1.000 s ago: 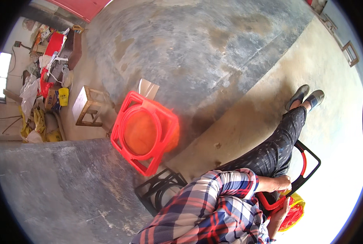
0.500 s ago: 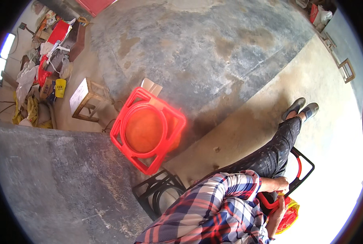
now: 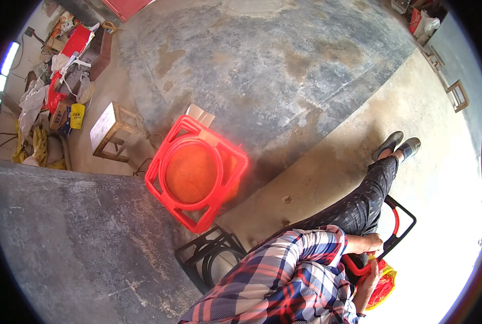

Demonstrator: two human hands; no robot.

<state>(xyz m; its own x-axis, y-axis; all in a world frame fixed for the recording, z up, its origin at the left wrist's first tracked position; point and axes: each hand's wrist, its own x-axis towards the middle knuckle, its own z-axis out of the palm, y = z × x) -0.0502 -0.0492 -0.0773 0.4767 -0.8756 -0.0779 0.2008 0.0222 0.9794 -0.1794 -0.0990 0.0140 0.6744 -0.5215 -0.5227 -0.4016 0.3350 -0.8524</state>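
At the lower right, my left hand (image 3: 372, 244) is closed, its fingers bent down toward a small yellow piece (image 3: 371, 256). Just below it, my right hand (image 3: 370, 278) is closed too, its fingertips reaching up to the same spot. What each one grips is too small and covered to make out. Around the hands lie a red curved rim (image 3: 356, 265) and a black square frame (image 3: 405, 233) with a red arc inside it. A shiny red and yellow plastic bundle (image 3: 382, 289) shows beyond my right hand.
Left of me stands a stack of red square frames (image 3: 227, 186) with round orange middles. A black frame (image 3: 184, 254) lies beside it. Farther off are a wooden stool (image 3: 111, 129), a yellow container (image 3: 76, 116) and a heap of bags and boxes (image 3: 54, 97). My legs (image 3: 354, 200) stretch up to the right.
The whole view has shifted very slightly. My hands stay together at the same place, with only a tiny movement of the fingers around the yellow piece.
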